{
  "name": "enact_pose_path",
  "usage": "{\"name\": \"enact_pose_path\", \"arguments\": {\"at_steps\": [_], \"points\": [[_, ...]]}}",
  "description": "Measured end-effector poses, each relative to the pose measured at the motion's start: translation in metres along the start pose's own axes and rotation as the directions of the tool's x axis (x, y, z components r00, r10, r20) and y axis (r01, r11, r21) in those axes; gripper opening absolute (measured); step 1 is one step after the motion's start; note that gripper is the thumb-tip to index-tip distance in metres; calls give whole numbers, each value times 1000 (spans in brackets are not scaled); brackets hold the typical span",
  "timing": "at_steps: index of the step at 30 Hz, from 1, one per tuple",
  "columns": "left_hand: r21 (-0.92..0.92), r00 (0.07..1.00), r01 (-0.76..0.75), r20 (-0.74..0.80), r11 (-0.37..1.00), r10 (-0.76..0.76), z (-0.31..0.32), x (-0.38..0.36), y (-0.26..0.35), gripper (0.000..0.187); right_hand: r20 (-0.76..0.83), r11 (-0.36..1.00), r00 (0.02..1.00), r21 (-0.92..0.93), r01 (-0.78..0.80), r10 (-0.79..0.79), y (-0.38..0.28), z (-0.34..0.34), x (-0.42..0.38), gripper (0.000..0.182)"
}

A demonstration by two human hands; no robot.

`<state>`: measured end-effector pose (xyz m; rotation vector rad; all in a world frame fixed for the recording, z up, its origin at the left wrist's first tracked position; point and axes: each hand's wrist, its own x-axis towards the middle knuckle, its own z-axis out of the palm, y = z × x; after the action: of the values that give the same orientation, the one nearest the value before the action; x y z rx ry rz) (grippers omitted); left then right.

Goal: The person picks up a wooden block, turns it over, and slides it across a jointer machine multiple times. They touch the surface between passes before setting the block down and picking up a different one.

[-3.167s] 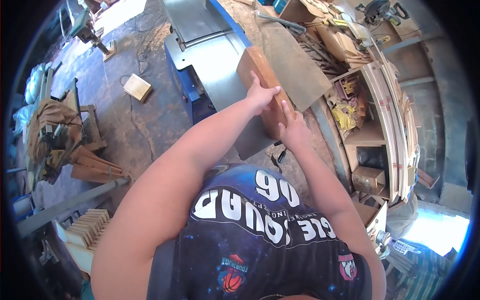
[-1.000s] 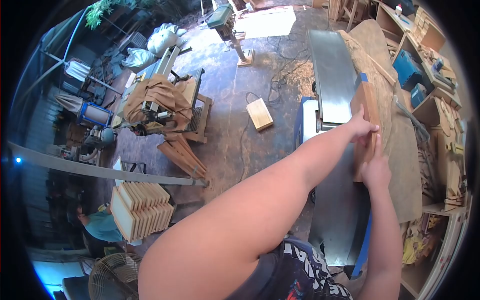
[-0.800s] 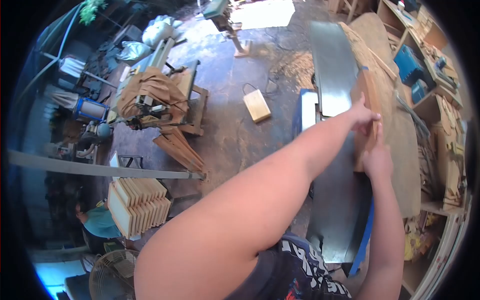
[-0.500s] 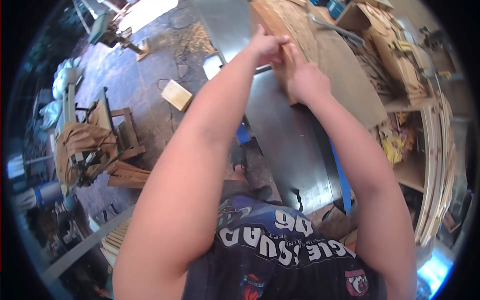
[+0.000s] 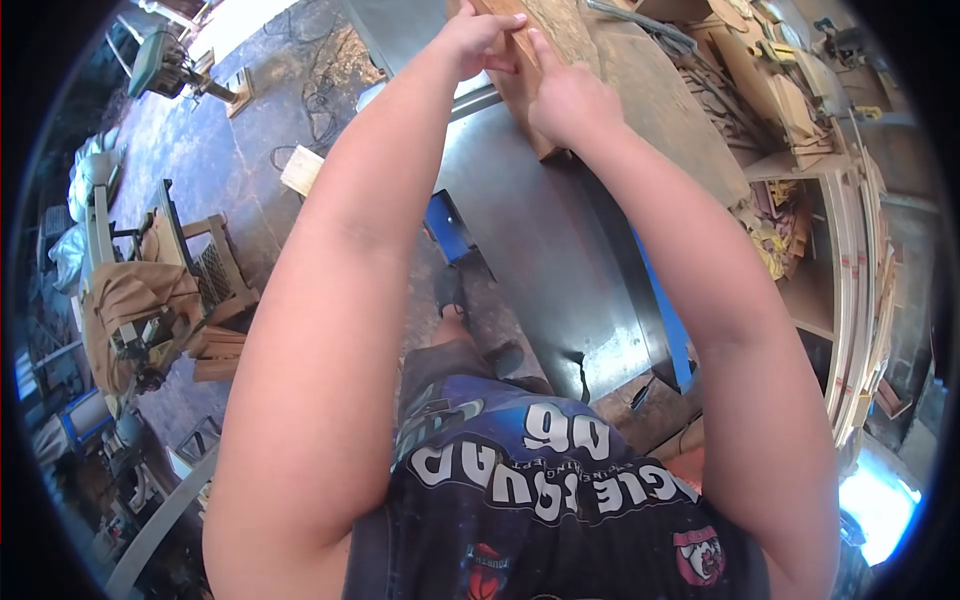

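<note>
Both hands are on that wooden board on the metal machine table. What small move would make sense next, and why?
Probably a short, steady push of the wooden board forward along the metal table. The left hand presses on its top edge and the right hand sits behind it, both arms stretched out, so the board stands on edge with table ahead of it.

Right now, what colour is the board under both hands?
Reddish-brown wood: the board stands on the grey metal machine table, seen in the head view.
</note>
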<state>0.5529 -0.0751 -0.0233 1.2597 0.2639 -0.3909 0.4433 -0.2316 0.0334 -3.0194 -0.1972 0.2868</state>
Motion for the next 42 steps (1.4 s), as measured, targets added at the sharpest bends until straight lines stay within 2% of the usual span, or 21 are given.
{"name": "enact_pose_path", "arguments": {"at_steps": [6, 9, 12, 15, 21, 24, 27, 30, 33, 36, 39, 42], "points": [[57, 994, -69, 83, 996, 65, -7, 1, 9, 75, 1, 1000, 1000, -7, -1, 1, -6, -4, 10, 87], [80, 996, -89, 39, 993, 86, -10, 10, 11, 69, 5, 999, 1000, -47, -18, 18, -18, -13, 12, 87], [65, 993, -102, 62, 993, 98, -15, 12, 20, 68, 70, 993, 997, 114, 9, -17, -27, -46, 9, 82], [65, 990, -108, 102, 992, 101, -23, 24, 22, 69, -28, 999, 1000, 50, 16, -14, -27, -27, 29, 80], [45, 985, -151, 95, 988, 146, -33, 36, 29, 68, 30, 998, 999, 52, 33, -35, -30, -24, 52, 80], [53, 987, -146, 72, 988, 142, -39, 52, 34, 66, -84, 996, 995, 69, 59, -53, -39, -31, 50, 70], [68, 990, -132, 53, 989, 128, -45, 60, 40, 63, -49, 997, 998, 58, 44, -41, -41, -24, 74, 62], [84, 991, -134, 34, 987, 132, -48, 62, 50, 62, -80, 997, 994, 6, 72, -71, -44, -22, 90, 60], [81, 991, -125, 52, 989, 121, -55, 68, 53, 62, 20, 999, 999, -17, 29, -29, -44, -15, 108, 58], [79, 991, -124, 55, 989, 120, -58, 72, 56, 63, 48, 998, 999, -52, 21, -18, -50, -20, 104, 88], [88, 993, -113, 48, 990, 109, -63, 79, 62, 63, -63, 999, 998, 17, 32, -31, -52, -20, 113, 66], [79, 990, -128, 72, 989, 123, -66, 83, 60, 62, -102, 996, 994, 69, 50, -42, -53, -19, 115, 76]]}}
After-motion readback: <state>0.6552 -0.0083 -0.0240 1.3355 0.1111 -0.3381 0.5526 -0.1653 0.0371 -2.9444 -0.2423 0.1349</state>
